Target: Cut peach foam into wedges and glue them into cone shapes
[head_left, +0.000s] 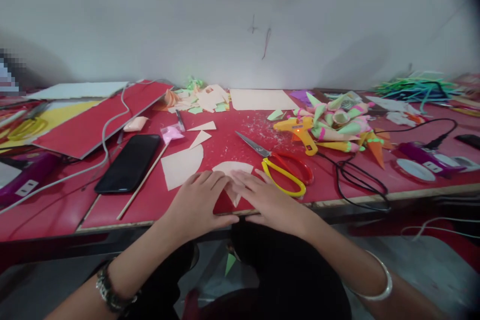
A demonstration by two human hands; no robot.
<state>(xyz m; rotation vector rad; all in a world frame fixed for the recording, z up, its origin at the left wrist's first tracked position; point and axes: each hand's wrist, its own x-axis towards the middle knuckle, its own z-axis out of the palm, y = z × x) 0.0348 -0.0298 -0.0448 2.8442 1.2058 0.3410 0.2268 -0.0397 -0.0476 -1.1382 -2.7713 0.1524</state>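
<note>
A cream fan-shaped piece of paper point(232, 166) lies at the table's front edge, its narrow end toward me. My left hand point(200, 200) rests on its left side, fingers extended and thumb apart. From the right, my right hand point(272, 197) lies flat over the same paper, fingertips close to the left hand's. Both hands are open and cover much of the paper. Left of it is another cream paper piece point(182, 166) with a curved edge. Scissors point(268, 152) with red and yellow handles lie spread beyond my right hand.
A yellow glue gun point(300, 130) with a lit light and black cord lies near several paper cones point(337, 120). At left are a black phone point(129, 164), a thin stick point(144, 180) and a red board point(101, 120). Paper scraps point(210, 97) are heaped by the wall.
</note>
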